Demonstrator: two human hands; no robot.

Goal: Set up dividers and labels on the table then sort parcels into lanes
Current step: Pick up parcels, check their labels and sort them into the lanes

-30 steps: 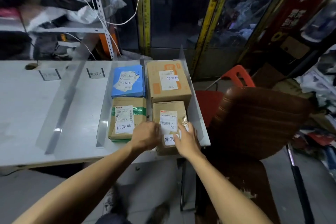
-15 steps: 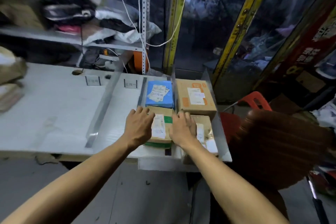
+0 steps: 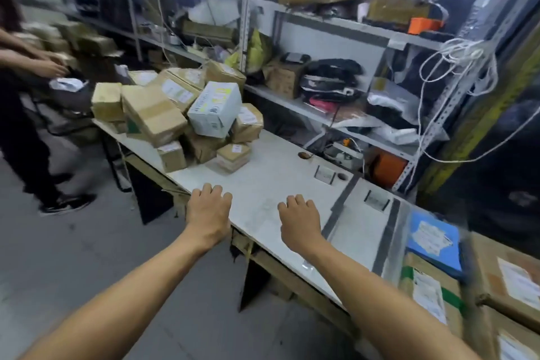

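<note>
Both hands are held empty over the near edge of the white table (image 3: pixel 263 184): the left hand (image 3: pixel 209 212) and the right hand (image 3: pixel 299 221) show loosely bent fingers that grip nothing. The unsorted parcel pile (image 3: pixel 187 117) lies at the far left end of the table, well apart from both hands. Its cardboard boxes are judged stiff and fairly light; a small loose one at the pile's near edge is best taken by opposite side faces, since the stack above looks liable to slide. To the right of the hands stand the clear dividers (image 3: pixel 388 231), with the blue parcel (image 3: pixel 435 240) in a lane beyond. Compared with the earlier frames, the hands have left the sorted boxes and the view has swung toward the pile.
</note>
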